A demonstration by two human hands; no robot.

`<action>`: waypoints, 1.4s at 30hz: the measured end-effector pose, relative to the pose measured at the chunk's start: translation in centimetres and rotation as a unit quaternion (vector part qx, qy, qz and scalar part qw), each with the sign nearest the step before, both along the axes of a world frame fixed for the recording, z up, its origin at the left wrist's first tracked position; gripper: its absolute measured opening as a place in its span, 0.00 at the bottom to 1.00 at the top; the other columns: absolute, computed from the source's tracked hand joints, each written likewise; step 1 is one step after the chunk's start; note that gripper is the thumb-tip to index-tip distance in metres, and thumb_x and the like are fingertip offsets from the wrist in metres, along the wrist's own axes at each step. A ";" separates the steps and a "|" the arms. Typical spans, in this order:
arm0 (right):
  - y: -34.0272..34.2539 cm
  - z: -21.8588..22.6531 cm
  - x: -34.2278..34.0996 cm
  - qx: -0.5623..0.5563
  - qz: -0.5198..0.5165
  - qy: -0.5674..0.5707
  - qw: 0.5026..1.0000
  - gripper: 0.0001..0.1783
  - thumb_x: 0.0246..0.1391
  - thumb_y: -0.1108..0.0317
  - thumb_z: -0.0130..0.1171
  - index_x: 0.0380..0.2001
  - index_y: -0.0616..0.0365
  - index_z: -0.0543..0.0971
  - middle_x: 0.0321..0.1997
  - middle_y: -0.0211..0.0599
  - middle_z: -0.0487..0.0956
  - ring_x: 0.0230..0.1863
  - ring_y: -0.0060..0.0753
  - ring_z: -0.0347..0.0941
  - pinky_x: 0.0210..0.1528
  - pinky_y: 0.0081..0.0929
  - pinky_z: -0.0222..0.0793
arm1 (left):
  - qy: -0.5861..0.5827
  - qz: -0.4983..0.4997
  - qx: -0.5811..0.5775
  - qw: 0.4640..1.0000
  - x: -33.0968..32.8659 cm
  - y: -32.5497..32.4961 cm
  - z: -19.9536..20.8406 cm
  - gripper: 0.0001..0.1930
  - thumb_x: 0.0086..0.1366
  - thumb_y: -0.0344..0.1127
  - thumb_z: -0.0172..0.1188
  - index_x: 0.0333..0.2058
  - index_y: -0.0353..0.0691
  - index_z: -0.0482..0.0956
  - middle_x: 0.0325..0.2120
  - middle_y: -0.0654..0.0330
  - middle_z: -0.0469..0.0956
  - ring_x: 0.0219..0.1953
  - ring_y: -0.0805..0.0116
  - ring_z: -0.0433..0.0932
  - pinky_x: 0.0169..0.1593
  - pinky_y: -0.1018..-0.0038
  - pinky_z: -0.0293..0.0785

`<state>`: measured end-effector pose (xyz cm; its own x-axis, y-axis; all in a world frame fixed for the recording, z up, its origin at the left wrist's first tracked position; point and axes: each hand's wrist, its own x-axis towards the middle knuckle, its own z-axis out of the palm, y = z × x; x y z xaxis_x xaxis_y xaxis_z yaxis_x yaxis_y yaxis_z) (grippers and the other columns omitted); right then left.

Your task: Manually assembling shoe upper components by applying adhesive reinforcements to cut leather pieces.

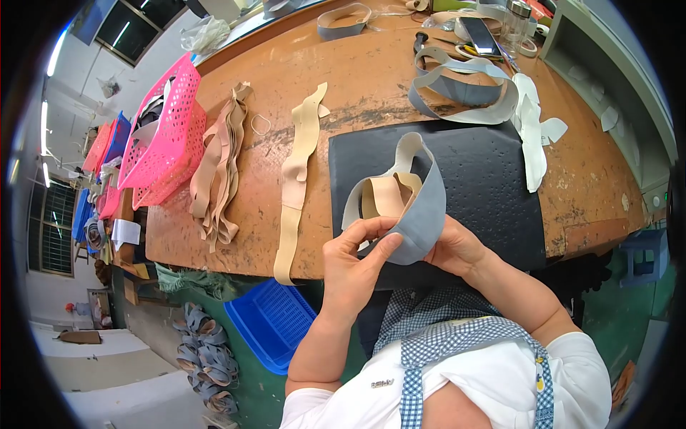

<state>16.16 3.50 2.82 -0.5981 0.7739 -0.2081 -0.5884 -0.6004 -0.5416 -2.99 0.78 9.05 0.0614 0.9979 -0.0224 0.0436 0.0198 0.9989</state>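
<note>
Gry band [420, 227] over blk mat [493, 182], tan strip [306, 136] L

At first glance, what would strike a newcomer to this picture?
Boldest is the pink perforated basket at the left end of the wooden table. Centrally, the left hand and right hand hold a looped blue-grey strip above the black mat; a blue basket shows below.

Both hands [352, 266] pinch, close together (forearms [518, 289] angled inward).
</note>
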 end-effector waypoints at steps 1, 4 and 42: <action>0.0 0.0 -0.1 0.001 -0.001 0.002 1.000 0.25 0.61 0.64 0.63 0.58 0.58 0.70 0.53 0.35 0.78 0.54 0.29 0.78 0.55 0.33 0.77 | -0.019 0.006 -0.010 1.000 0.0 0.0 -0.1 0.11 0.62 0.22 0.67 0.44 0.28 0.83 0.37 0.60 0.83 0.41 0.75 0.79 0.48 0.78 0.75; -0.5 0.4 -0.6 0.035 -0.056 -0.068 0.995 0.25 0.61 0.66 0.62 0.58 0.59 0.70 0.52 0.33 0.78 0.52 0.28 0.77 0.54 0.30 0.76 | -0.027 0.025 -0.027 0.999 -0.3 0.1 -0.9 0.08 0.62 0.22 0.66 0.40 0.29 0.82 0.37 0.60 0.82 0.41 0.74 0.78 0.49 0.77 0.74; 0.4 2.7 -2.2 0.147 -0.187 -0.260 0.936 0.28 0.47 0.76 0.74 0.52 0.65 0.77 0.48 0.38 0.82 0.48 0.28 0.80 0.52 0.30 0.76 | 0.211 0.055 0.129 0.967 0.7 -0.4 -1.2 0.05 0.61 0.27 0.67 0.34 0.32 0.83 0.27 0.63 0.78 0.36 0.73 0.72 0.42 0.75 0.68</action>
